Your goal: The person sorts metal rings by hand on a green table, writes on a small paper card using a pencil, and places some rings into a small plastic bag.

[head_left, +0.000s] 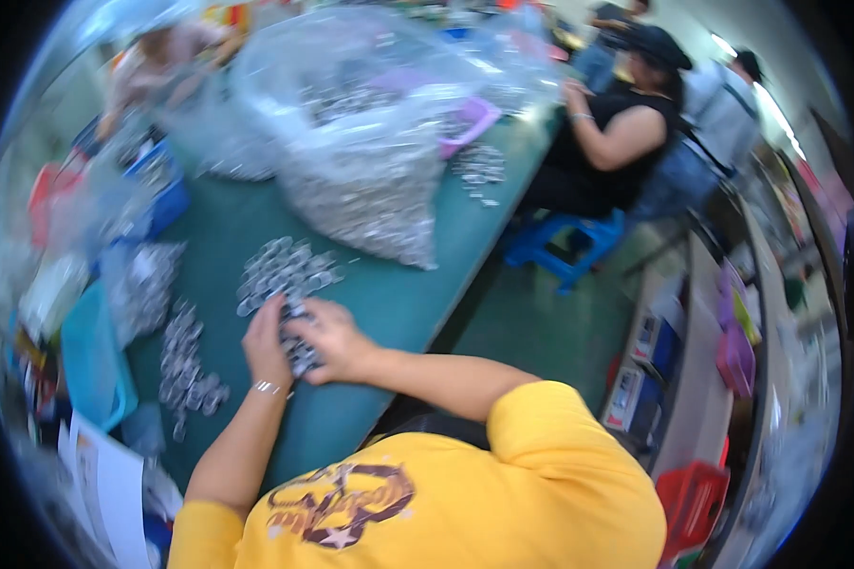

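Green table (417,294), bulging clear bag (361,180) on it. L hand (268,346) + R hand (340,339) cupped facing at near edge of loose pile (289,270), small ringlike pcs (302,355) btwn; can't tell if gripping. Best: palms low, fingers tight, so none scatter.

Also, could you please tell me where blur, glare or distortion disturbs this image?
Head view: the picture is generally soft, so single pieces in the near pile blend together; head view: bright reflections whiten parts of the clear bag, and the light strip at upper right is blown out; head view: the fisheye lens curves the shelving at right, with black corners.
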A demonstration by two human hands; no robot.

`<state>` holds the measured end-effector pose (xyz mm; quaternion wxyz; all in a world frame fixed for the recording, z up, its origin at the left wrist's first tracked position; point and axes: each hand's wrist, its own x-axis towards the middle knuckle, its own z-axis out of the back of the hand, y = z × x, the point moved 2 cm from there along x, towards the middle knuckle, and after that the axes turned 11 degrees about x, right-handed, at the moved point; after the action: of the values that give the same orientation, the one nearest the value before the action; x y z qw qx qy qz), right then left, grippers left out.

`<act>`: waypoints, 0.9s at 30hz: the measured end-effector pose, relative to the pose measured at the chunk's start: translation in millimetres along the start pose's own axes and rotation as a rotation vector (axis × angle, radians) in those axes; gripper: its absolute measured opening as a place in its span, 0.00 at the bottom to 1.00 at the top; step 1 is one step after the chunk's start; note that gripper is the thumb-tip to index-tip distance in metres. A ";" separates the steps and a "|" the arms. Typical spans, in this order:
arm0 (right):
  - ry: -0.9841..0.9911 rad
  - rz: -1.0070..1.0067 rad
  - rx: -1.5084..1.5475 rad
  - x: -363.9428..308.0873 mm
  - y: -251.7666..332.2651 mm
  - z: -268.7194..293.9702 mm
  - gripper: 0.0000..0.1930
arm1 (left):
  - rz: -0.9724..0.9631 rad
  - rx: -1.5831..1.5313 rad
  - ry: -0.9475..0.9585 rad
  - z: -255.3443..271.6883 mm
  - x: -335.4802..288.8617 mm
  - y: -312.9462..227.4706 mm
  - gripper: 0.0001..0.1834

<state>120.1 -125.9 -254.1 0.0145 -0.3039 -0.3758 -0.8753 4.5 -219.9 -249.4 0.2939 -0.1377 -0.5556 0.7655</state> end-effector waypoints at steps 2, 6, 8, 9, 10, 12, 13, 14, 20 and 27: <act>0.009 -0.024 0.055 1.1 -3.2 5.1 0.40 | -0.249 0.323 -0.059 -2.3 -4.4 -4.5 0.17; -0.042 -0.116 0.045 -2.5 -3.6 2.5 0.44 | 0.103 -0.262 -0.087 -16.4 -4.7 -5.9 0.16; 0.012 -0.174 0.017 -2.3 1.8 0.8 0.46 | 0.083 -0.367 -0.108 -18.1 -4.9 4.4 0.17; 0.040 -0.194 0.018 -1.5 2.2 -1.2 0.46 | 0.111 -0.419 -0.108 -15.8 -4.5 9.7 0.17; 0.049 -0.186 0.029 -0.9 1.5 -3.8 0.45 | 0.137 -0.471 -0.105 -13.7 -2.8 14.6 0.17; 0.032 -0.193 0.038 0.5 4.1 -2.2 0.44 | 0.168 -0.470 -0.097 -9.4 -4.7 4.4 0.20; 0.003 -0.190 0.072 1.2 3.4 -1.5 0.43 | 0.180 -0.506 -0.085 -11.0 -3.2 8.2 0.21; -0.030 -0.176 0.081 3.0 1.3 -1.2 0.43 | 0.183 -0.545 -0.073 -12.8 0.2 7.3 0.21; -0.060 -0.203 0.074 6.0 5.5 -0.2 0.51 | 0.306 -0.615 -0.027 -15.0 -1.5 -4.3 0.19; -0.179 -0.265 -0.050 13.6 3.8 -9.5 0.46 | -0.196 0.114 -0.060 -21.0 -11.0 2.4 0.18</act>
<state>105.0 -132.2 -249.3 -0.1424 -0.3289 -0.3905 -0.8480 23.8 -210.9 -260.1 0.3579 -0.0428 -0.5306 0.7672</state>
